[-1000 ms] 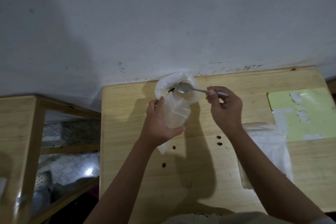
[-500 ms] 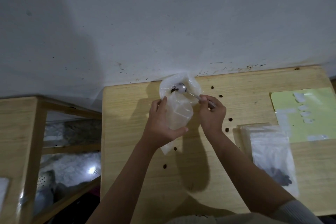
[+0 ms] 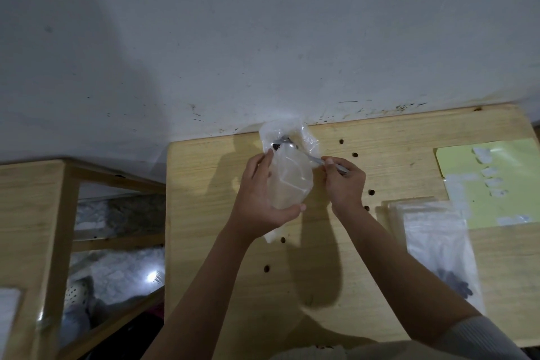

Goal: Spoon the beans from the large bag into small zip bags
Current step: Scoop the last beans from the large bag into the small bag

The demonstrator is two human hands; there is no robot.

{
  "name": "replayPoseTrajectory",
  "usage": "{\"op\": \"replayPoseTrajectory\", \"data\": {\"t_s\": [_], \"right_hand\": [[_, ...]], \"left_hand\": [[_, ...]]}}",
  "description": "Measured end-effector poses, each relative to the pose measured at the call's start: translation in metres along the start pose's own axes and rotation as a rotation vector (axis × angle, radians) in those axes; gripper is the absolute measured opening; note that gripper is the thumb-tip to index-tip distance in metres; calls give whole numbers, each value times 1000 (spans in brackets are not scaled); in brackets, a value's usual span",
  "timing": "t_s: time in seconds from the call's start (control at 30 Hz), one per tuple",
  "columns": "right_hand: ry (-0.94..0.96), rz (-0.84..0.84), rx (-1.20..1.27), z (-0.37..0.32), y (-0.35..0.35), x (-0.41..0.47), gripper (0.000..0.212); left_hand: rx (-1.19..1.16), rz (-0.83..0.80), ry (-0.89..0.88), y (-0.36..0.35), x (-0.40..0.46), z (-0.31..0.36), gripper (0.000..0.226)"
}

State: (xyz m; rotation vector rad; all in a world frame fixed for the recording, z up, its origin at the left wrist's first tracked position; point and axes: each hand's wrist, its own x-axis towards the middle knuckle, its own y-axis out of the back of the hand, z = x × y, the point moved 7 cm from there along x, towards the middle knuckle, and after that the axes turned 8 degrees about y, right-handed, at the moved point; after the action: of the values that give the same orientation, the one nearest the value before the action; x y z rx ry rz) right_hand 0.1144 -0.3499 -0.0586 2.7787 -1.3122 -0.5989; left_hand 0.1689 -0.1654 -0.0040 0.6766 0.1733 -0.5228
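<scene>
Your left hand (image 3: 260,199) holds the small zip bag (image 3: 287,181) upright off the bench (image 3: 409,286), thumb under its lower edge and fingers behind, so the mouth points up and away from you toward the wall (image 3: 263,38). That grip is closed round the bag, and it looks chosen to keep the opening spread so a spoon can enter without your other hand helping.

Your right hand (image 3: 344,184) pinches the metal spoon (image 3: 304,153) by its handle, close beside the zip bag, with the bowl reaching up and left into the bag's mouth. A few dark beans (image 3: 276,145) sit at the bowl, right at the opening. I judge you are tipping a spoonful in; the low angle of the handle suits sliding beans off, not lifting them.

Loose beans (image 3: 355,154) lie scattered on the bench around the zip bag, some just right of it, some below it nearer you, so the narrow mouth evidently lets some escape.

The large clear bag (image 3: 438,237) lies flat well to the right of the zip bag, a dark cluster of beans showing at its near end. It sits within reach of your spoon hand, which makes sense for repeated scoops. Beyond it, further right of the zip bag, is a pale green sheet (image 3: 496,184) with white scraps on it.
</scene>
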Motion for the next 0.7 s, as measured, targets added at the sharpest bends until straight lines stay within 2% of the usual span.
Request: {"op": "replayPoseTrajectory", "data": {"t_s": [0.17, 0.47, 0.7], "right_hand": [[-188, 28, 73, 8, 1, -3, 18], [-137, 54, 120, -2, 13, -4, 20], [-93, 9, 147, -16, 25, 3, 18]], "left_hand": [[15, -16, 38, -1, -2, -9, 113], [43, -49, 126, -6, -7, -22, 118], [62, -57, 150, -7, -6, -22, 123]]}}
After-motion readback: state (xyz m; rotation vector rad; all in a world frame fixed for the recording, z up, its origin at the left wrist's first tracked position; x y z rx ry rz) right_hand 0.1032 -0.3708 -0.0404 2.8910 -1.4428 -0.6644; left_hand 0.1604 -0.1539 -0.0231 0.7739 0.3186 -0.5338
